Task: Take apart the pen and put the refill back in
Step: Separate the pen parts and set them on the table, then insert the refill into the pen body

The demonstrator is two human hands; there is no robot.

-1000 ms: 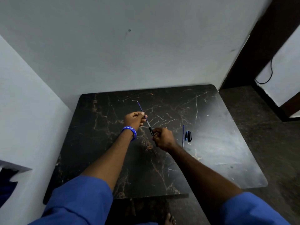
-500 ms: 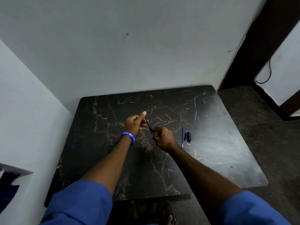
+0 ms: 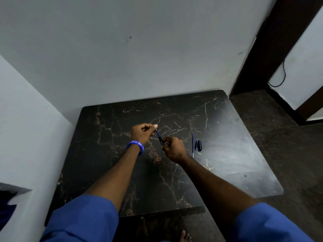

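Above the middle of the black marble table [image 3: 227, 163], both my hands hold one pen. My left hand [image 3: 142, 132], with a blue wristband, pinches the far end of the thin blue refill [image 3: 157, 134]. My right hand [image 3: 173, 148] grips the pen's dark barrel [image 3: 161, 142], most of it hidden in the fist. The refill slants from the left thumb down into the barrel, and only a short blue stretch shows between the hands. To the right of my right hand, a thin blue stick [image 3: 192, 145] and a blue-black pen cap [image 3: 198, 145] lie on the table.
White walls close the table's far and left sides. Its right edge meets dark floor [image 3: 288, 154], with a dark door frame [image 3: 262, 49] beyond. My bare foot [image 3: 185, 237] shows below the near edge.
A long stretch of refill stuck out past my left hand a second ago. My left hand has slid toward the right one, and much less refill now shows.
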